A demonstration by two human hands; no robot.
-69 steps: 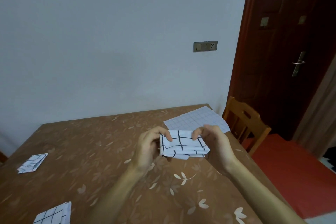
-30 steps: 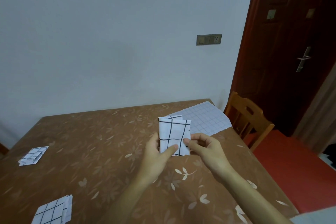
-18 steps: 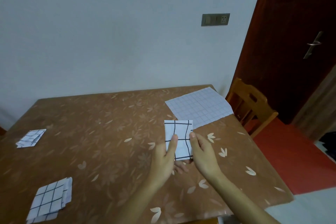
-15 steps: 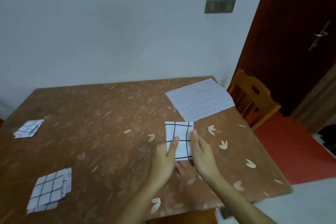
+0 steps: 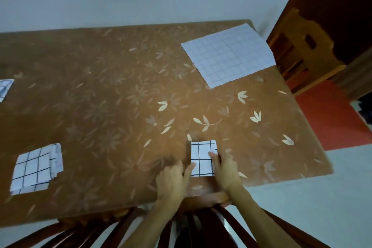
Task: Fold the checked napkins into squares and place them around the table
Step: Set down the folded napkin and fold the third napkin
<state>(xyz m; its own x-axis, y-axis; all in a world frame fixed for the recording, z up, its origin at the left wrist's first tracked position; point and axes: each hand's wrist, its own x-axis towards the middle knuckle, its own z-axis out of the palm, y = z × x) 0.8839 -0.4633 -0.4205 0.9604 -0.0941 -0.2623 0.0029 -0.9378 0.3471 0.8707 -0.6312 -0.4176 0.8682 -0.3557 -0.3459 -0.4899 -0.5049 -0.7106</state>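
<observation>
Floral table [image 5: 100,86]: 1 folded checked napkin [image 5: 202,155] at 5 o'clock, left hand [image 5: 173,180] and right hand [image 5: 225,170] resting straight-fingered on its sides, gripping nothing; unfolded napkin [image 5: 227,54] at 1 o'clock.

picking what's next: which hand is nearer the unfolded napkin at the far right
Right. The right hand lies on the near side of the unfolded napkin, roughly in line with it; the left hand is further left.

The left hand [image 5: 173,179] and right hand [image 5: 226,171] press a folded napkin [image 5: 202,155] flat near the bench's [image 5: 100,96] front edge. A second folded napkin [image 5: 34,169] lies well left, and an unfolded napkin [image 5: 227,54] lies at the far right corner.
</observation>
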